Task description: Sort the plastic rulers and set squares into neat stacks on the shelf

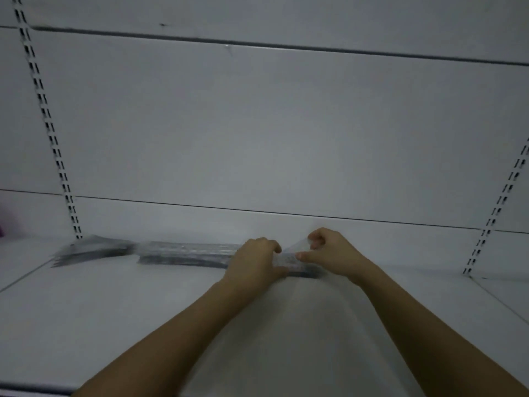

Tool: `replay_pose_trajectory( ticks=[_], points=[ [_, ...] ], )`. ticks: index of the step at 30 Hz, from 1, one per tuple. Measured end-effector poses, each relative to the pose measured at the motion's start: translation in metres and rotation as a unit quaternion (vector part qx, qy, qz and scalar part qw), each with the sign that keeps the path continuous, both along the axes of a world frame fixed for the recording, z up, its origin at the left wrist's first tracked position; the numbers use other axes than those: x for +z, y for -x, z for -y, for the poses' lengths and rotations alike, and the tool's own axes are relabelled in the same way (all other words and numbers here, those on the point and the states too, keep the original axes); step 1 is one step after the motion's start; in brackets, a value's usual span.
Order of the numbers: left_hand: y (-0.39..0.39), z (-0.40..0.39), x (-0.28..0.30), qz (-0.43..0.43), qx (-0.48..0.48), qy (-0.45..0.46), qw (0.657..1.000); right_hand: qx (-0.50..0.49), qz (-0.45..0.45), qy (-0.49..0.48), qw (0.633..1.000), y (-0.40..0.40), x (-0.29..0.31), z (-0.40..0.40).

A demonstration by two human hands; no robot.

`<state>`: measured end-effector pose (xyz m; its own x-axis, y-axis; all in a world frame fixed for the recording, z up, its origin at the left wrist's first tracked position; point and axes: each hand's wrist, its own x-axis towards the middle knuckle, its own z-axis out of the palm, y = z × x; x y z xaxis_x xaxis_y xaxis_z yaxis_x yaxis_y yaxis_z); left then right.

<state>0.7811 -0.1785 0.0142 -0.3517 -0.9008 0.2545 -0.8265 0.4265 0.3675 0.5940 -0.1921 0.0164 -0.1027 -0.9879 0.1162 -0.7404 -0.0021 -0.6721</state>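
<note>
A long stack of clear plastic rulers (186, 253) lies along the back of the white shelf (114, 310). To its left, a fanned, blurred pile of rulers or set squares (88, 249) points toward the corner. My left hand (253, 260) presses down on the right end of the long stack. My right hand (329, 247) pinches a clear set square (292, 252) tilted up between both hands, its lower edge on the stack. Which hand carries its weight is hard to tell in the dim light.
The white back panel (257, 133) rises right behind the stacks. Slotted uprights stand at the left (48, 130) and right (495, 213). Something purple (2, 224) shows at the far left edge. The shelf's front edge (34, 391) runs at the bottom left.
</note>
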Motion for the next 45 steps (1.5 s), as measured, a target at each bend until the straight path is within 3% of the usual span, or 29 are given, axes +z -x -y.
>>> replay_pose_trajectory(
  ticks=[6,11,17,25,34,40,45],
  points=[
    [-0.042,-0.039,-0.009,0.018,-0.036,0.027,0.999,0.015,-0.124,-0.04,0.991,-0.026,-0.003,0.012],
    [-0.051,-0.036,-0.014,0.02,-0.048,0.015,0.999,0.019,-0.174,-0.071,0.982,-0.035,-0.007,0.005],
    [-0.006,-0.032,-0.004,0.004,-0.115,0.018,0.993,-0.013,-0.105,-0.017,0.994,-0.003,0.008,-0.029],
    [0.15,-0.058,0.014,0.015,-0.175,0.013,0.984,-0.144,-0.163,-0.038,0.975,0.129,0.018,-0.135],
    [0.38,-0.171,0.031,0.04,-0.266,0.014,0.963,-0.267,-0.177,-0.038,0.947,0.322,0.021,-0.305],
    [0.506,-0.229,0.031,0.05,-0.3,-0.001,0.953,-0.301,-0.162,-0.037,0.939,0.432,0.03,-0.384],
    [0.591,-0.243,0.021,0.066,-0.318,0.007,0.946,-0.3,-0.129,-0.031,0.945,0.504,0.021,-0.399]
  ],
)
